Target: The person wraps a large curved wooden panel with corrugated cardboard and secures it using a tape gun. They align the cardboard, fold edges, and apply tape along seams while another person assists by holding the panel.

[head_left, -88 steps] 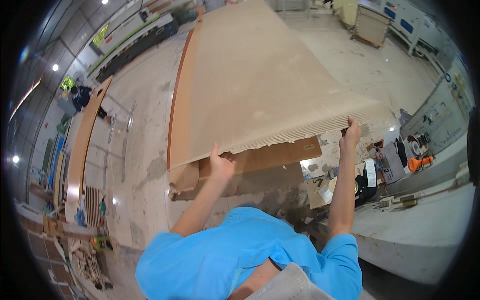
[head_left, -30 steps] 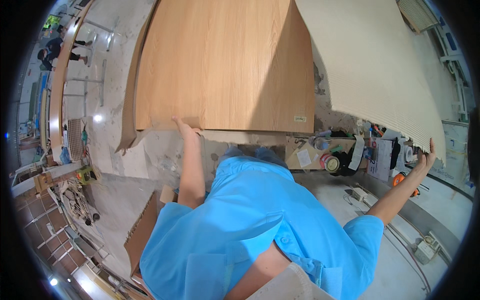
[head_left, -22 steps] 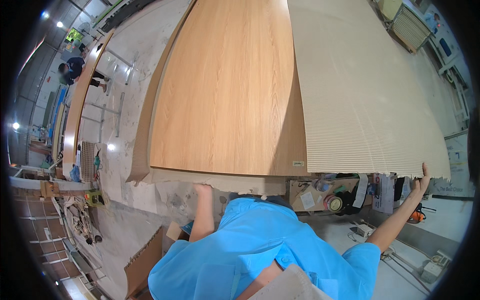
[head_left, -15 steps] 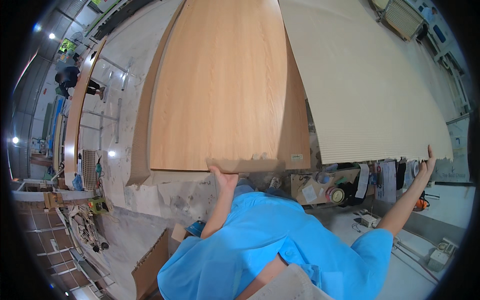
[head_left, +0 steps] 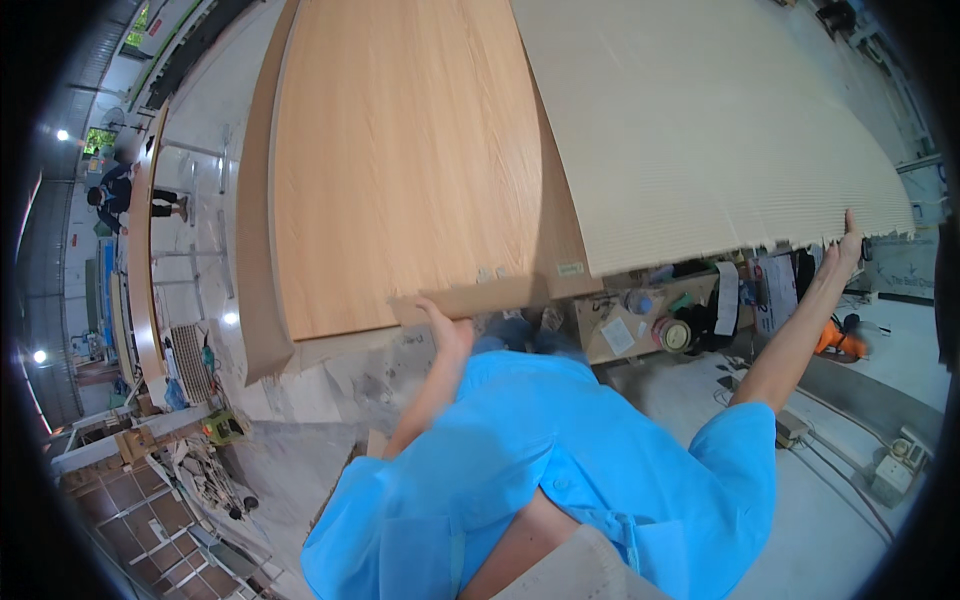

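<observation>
A cluttered cardboard-topped bench (head_left: 640,325) sits just below the large pale ribbed sheet (head_left: 700,120), which overlaps the wide wood-grain panel (head_left: 400,170). Right hand (head_left: 845,250), arm outstretched, grips the sheet's lower right edge. Left hand (head_left: 445,330) clasps the panel's lower edge.

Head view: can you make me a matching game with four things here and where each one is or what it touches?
Things:
1. left hand
2. right hand
3. pale ribbed sheet
4. round tin

Places:
A. on the cluttered bench under the sheet
B. at the wood-grain board's near edge
C. lifted, to the right of the wood-grain board
D. at the ribbed sheet's far right corner

Pairs: 1-B, 2-D, 3-C, 4-A
</observation>
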{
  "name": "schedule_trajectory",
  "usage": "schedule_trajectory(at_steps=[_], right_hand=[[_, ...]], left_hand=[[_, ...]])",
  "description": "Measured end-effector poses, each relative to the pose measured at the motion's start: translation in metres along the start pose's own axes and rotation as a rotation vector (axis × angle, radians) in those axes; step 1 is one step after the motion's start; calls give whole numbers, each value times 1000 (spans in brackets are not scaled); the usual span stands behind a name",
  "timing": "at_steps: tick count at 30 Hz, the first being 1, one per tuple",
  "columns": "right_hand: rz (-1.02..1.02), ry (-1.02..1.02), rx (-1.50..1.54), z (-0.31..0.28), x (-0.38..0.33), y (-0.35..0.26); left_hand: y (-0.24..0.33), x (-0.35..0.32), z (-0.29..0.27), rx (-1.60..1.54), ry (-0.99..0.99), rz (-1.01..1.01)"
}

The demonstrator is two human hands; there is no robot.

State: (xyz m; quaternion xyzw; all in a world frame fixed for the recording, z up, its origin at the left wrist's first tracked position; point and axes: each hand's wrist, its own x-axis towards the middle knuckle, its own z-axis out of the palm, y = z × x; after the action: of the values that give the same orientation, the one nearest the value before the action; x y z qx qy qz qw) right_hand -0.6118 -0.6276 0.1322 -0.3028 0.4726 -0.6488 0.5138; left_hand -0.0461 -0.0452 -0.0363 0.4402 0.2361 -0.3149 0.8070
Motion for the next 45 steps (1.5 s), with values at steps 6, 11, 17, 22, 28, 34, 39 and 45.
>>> schedule_trajectory(at_steps=[6, 11, 17, 22, 28, 34, 39, 45], right_hand=[[89, -133, 37, 64, -96, 35], [239, -29, 16, 62, -104, 83], [215, 100, 140, -66, -32, 81], [323, -143, 204, -175, -8, 33], [321, -134, 162, -166, -39, 20], [199, -95, -56, -87, -51, 68], [160, 68, 9, -24, -51, 119], [100, 182, -96, 9, -56, 157]], left_hand=[[-15, -14, 2, -2, -227, -193], [-11, -12, 14, -68, -5, -356], [-2, -15, 30, -59, 109, -358], [10, -7, 33, 67, 191, -358], [17, 2, 34, 72, 214, -350], [12, 2, 36, 67, 243, -344], [14, 1, 34, 74, 231, -350], [19, -2, 41, 162, 218, -341]])
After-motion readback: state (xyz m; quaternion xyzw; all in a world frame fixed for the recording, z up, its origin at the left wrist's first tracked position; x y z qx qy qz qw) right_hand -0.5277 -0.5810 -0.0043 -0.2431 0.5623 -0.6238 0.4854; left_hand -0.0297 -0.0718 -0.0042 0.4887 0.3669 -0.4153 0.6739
